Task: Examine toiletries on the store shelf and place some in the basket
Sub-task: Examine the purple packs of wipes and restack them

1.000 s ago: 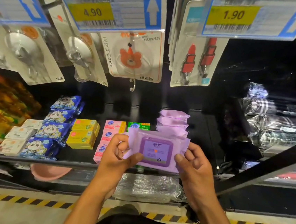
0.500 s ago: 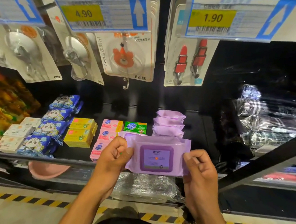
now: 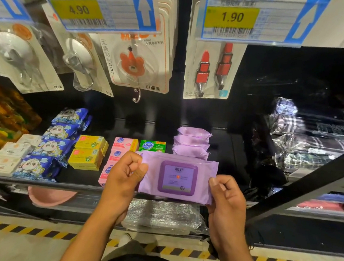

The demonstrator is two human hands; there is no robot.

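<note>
At lower centre, the left hand (image 3: 126, 176) and right hand (image 3: 228, 200) each pinch an end of the purple wipes pack (image 3: 177, 177), grips closed on it, label up, likely for reading. Behind, 3 matching packs (image 3: 192, 142) lie stacked on the shelf (image 3: 34, 182).

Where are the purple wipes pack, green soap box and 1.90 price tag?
purple wipes pack (image 3: 177, 177), head view, lid centre.
green soap box (image 3: 152, 146), head view, top face.
1.90 price tag (image 3: 248, 19), head view, yellow panel.
</note>
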